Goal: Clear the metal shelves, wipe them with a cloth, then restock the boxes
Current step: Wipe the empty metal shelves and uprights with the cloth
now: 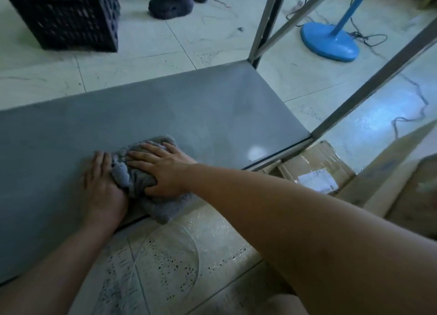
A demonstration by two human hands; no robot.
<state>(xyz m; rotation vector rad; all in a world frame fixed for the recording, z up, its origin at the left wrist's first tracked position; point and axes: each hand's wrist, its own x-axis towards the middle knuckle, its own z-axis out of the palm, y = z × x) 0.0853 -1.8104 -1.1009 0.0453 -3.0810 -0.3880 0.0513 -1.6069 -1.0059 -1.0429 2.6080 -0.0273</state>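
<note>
A bare grey metal shelf [165, 106] lies low across the view, with nothing on it except a bunched grey cloth [139, 180] at its near edge. My right hand [163, 170] lies flat on top of the cloth with its fingers spread. My left hand [101, 184] presses against the cloth's left side, fingers on the shelf surface. Part of the cloth hangs over the shelf's front edge. Cardboard boxes [314, 170] sit on the floor to the right of the shelf.
The shelf's metal uprights [267, 24] rise at its right corners. A black plastic crate [68, 14] stands on the tiled floor behind the shelf. Another person's dark shoes [172, 2] are beyond it. A blue fan base [331, 41] with cables sits at the back right.
</note>
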